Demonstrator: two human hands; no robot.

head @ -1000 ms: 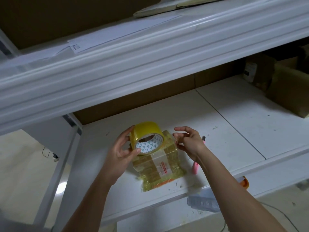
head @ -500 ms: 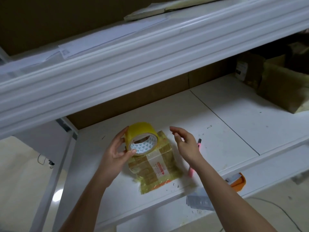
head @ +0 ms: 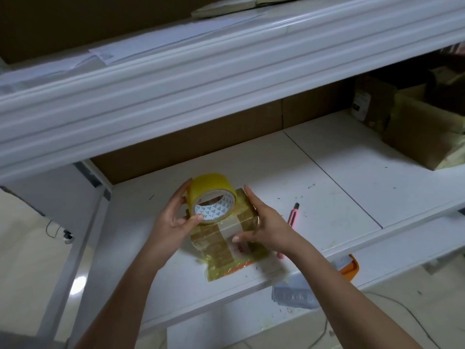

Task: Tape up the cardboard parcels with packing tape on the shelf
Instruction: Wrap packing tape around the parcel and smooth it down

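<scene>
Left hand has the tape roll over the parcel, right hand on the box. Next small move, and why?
Probably draw the tape roll toward the parcel's near edge, laying the strip down. The left hand grips the roll right over the parcel, while the right hand steadies it with straight fingers. The pink utility knife lies untouched beside it.

A glossy yellow plastic tape roll has a white printed paper core. The cardboard parcel shines under smooth, yellowish tape wrap. The shelf is matt white, smooth, with small scuffs. A pink plastic knife lies there. Brown matt cardboard boxes sit right.
</scene>
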